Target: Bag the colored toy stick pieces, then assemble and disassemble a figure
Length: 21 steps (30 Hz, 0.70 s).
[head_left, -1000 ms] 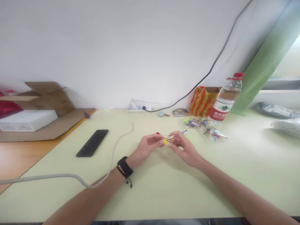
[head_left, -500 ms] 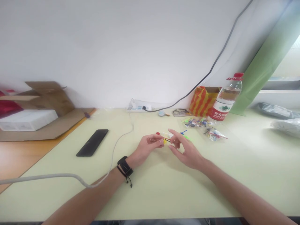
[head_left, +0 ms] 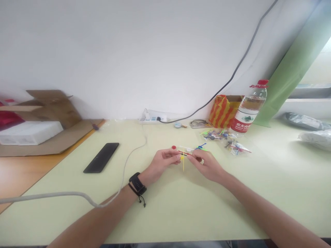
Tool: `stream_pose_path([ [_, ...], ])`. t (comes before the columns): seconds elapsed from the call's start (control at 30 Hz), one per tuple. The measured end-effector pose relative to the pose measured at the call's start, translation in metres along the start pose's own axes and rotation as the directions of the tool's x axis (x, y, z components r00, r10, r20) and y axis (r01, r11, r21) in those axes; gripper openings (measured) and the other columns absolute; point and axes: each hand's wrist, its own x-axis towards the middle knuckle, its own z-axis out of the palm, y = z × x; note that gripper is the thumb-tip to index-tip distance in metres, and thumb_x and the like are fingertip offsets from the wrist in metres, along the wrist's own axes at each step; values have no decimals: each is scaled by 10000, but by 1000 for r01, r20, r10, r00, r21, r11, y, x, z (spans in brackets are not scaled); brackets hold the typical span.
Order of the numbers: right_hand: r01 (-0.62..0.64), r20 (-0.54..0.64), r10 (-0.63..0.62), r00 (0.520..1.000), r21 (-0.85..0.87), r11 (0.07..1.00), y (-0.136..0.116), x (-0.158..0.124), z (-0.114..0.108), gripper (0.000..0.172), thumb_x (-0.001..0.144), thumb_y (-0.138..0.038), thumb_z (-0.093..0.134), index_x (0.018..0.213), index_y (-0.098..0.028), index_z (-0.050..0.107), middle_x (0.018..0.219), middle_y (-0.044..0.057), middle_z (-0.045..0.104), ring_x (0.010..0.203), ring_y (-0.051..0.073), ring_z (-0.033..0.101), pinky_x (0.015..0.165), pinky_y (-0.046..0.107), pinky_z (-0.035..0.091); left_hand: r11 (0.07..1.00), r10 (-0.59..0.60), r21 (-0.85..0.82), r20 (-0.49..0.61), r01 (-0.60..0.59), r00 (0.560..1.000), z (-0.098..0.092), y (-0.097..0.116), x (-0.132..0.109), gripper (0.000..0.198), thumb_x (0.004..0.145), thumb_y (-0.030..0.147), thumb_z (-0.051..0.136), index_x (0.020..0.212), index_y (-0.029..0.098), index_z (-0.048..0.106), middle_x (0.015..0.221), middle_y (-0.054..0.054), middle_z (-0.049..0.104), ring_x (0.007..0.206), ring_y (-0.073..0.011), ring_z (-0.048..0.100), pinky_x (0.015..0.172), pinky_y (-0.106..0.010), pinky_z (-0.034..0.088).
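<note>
Pinching the small yellow piece (head_left: 182,157) over the table (head_left: 165,213), our left hand (head_left: 160,162) is facing our right hand (head_left: 209,166), whose bent fingers (head_left: 198,154) are sitting just beside it; clamped or not, we can't tell!

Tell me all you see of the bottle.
The bottle looks like clear plastic, with a red cap, a red neck ring, and a red and white label showing a green emblem and Chinese characters. Clear liquid fills most of it. It stands on the table, right of the striped bag, slanting in this view; whether they touch is unclear.
</note>
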Motion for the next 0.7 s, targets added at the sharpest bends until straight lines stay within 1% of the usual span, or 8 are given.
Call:
stream_pose_path([
  [0.07,-10,-4,10,1000,101,995,-2,0,2,330,1011,-425,523,752,-228,474,690,-7,544,635,153,490,592,294,409,1000,8,4,-4,-8,1000,0,0,0,300,733,357,892,938,154,809,884,-76,759,812,-180,689,865,-359,551],
  [0.17,-3,7,2,1000,214,977,-8,-2,3,188,997,-388,555,891,-234,533,808,9,609,705,157,558,642,290,475,1000,18,17,11,-18,1000,-1,-2,0,290,769,356,869,973,160,805,925,-77,765,853,-186,699,907,-369,555],
  [0.33,32,21,-38,999,228,973,-12,-3,3,156,998,-388,555,961,-238,574,865,29,650,736,165,595,676,305,515,1000,22,12,44,-22,999,0,-2,-1,305,777,355,863,1007,163,806,1007,-99,780,924,-215,719,938,-392,562],
  [0.43,43,16,-47,999,197,980,-10,-3,5,157,1003,-397,551,1018,-245,587,882,38,671,764,177,607,684,314,514,1000,17,5,47,-18,999,1,-1,-1,320,762,358,873,1009,164,810,1047,-113,787,967,-236,726,954,-411,563],
  [0.5,48,14,-51,999,140,989,-8,-3,6,165,1009,-403,543,1029,-248,595,867,37,671,764,182,599,680,318,497,1000,16,7,53,-16,998,1,-2,0,323,758,351,877,1012,164,810,1049,-114,790,980,-244,730,966,-421,562],
  [0.6,52,33,-53,998,22,998,-5,-4,7,156,1009,-378,537,956,-240,589,836,32,659,742,181,572,657,315,453,999,11,39,94,-15,995,0,-3,-1,311,790,351,850,1033,163,803,1077,-119,788,1000,-254,733,983,-433,557],
  [0.7,72,109,-66,992,-48,996,-4,-5,7,162,1004,-311,517,865,-229,540,811,22,641,713,172,544,640,303,404,993,25,113,156,-43,987,1,-4,-3,267,845,361,794,1027,165,796,1082,-115,784,1002,-260,733,976,-423,555],
])
